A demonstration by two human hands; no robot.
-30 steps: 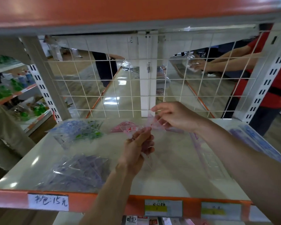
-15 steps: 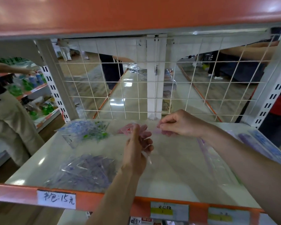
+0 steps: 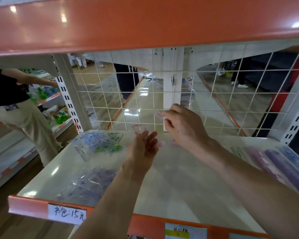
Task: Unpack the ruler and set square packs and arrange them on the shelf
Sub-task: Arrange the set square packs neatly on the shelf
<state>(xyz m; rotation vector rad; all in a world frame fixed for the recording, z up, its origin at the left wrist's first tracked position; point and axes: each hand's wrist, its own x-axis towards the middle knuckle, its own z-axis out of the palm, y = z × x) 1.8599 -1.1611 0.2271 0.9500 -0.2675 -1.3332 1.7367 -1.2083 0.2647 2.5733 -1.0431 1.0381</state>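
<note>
My left hand is raised over the middle of the white shelf and holds a pink set square pack. Pink edges of the pack show above the fingertips and to the right of the palm. My right hand is higher and further back, close to the wire grid, and pinches a clear plastic wrapper between thumb and fingers. The picture is blurred, so the exact finger contact on the pink pack is unclear.
A blue and green pile of packs lies at back left, and a purple pile at front left. Long ruler packs lie at the right. A wire grid closes the back. The orange upper shelf hangs low overhead. A person stands left.
My right hand has lifted up and back toward the grid, drawing the clear wrapper away from the pink pack. My left hand has stayed near the shelf's middle. The camera has tilted down.
</note>
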